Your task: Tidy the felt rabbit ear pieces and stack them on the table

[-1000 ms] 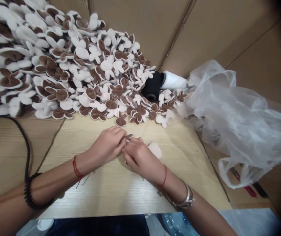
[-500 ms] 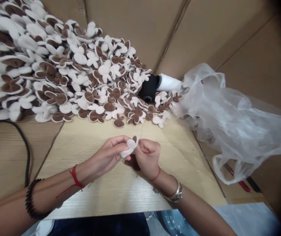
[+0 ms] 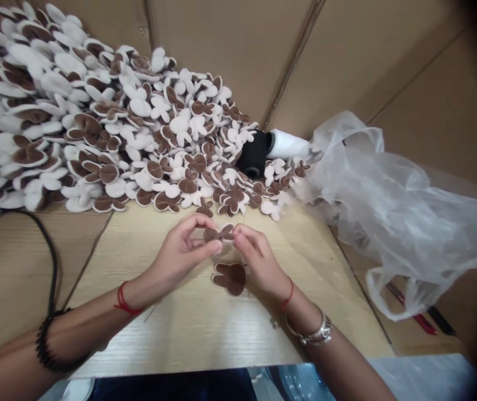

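Between my hands is a small brown-and-white rabbit-shaped fabric piece (image 3: 217,234), its brown side turned up. My left hand (image 3: 190,242) pinches its rounded end between thumb and fingers. At the eared end, the fingertips of my right hand (image 3: 257,253) are closed on it; whether they also hold a needle or thread I cannot make out. Just below, a flat brown rabbit-shaped piece (image 3: 235,278) with a pale edge lies on the board, its ears pointing left.
A big heap of brown-and-white fabric pieces (image 3: 138,133) fills the back left. Beside it lie a black thread spool (image 3: 253,153) and a white one (image 3: 289,145). A clear plastic bag (image 3: 409,200) covers the right, near a red-handled tool (image 3: 424,324). A black cable (image 3: 50,250) runs down the left.
The held piece has turned from its white side to its brown side. My right hand has opened out of a fist and turned, uncovering the flat brown piece below.
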`<action>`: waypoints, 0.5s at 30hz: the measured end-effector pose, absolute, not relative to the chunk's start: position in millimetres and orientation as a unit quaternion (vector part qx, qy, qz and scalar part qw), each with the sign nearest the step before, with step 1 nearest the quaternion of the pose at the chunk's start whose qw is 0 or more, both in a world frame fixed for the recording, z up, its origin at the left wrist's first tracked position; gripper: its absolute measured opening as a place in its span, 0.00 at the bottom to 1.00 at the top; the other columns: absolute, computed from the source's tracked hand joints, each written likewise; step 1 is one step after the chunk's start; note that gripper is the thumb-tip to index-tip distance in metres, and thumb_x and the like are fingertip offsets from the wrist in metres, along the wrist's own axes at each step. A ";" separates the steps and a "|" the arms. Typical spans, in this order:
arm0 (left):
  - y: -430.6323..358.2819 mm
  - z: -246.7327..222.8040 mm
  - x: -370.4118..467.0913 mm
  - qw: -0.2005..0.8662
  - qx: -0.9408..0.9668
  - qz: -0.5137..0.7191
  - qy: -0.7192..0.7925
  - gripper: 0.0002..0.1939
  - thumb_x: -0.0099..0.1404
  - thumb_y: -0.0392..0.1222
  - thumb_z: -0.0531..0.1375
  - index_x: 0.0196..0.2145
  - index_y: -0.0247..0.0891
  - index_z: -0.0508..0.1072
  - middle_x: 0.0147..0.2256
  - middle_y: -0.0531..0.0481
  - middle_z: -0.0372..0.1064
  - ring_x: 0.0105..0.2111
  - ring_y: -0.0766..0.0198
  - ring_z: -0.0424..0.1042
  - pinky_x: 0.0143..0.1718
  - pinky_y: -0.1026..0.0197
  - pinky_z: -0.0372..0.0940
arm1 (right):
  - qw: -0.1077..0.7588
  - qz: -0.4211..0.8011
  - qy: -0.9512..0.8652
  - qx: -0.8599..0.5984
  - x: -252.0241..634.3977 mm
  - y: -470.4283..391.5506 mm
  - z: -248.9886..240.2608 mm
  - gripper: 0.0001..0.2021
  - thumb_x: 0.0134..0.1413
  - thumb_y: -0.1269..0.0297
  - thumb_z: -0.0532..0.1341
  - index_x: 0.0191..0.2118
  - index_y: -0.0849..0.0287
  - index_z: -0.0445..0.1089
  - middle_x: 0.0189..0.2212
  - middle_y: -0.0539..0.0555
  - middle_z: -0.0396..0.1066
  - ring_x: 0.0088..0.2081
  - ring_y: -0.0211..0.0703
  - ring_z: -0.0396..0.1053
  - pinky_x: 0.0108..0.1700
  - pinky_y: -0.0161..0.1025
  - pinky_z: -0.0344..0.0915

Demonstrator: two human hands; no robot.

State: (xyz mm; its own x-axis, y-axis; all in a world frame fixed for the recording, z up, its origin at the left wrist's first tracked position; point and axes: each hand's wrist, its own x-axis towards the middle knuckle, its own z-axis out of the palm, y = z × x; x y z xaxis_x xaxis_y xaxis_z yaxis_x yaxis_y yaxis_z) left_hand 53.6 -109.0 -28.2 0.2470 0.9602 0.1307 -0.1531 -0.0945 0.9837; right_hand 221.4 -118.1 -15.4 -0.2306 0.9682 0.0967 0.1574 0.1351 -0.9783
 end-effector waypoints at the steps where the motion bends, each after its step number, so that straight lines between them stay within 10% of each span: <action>1: -108.9 -31.9 55.5 0.572 0.545 0.493 0.364 0.13 0.54 0.39 0.66 0.36 0.37 0.68 0.38 0.51 0.65 0.37 0.66 0.67 0.37 0.65 0.66 | 0.410 0.501 -0.616 -0.448 220.0 -120.1 -16.6 0.19 0.57 0.47 0.54 0.26 0.58 0.60 0.21 0.47 0.57 0.24 0.34 0.55 0.24 0.32 0.56; 15: -110.9 -32.9 50.6 0.579 0.570 0.392 0.430 0.16 0.63 0.50 0.58 0.27 0.33 0.70 0.23 0.54 0.63 0.24 0.70 0.61 0.26 0.67 0.57 | 0.389 0.472 -0.627 -0.483 217.9 -119.8 -26.6 0.13 0.55 0.56 0.59 0.26 0.60 0.64 0.19 0.45 0.54 0.22 0.32 0.52 0.25 0.32 0.51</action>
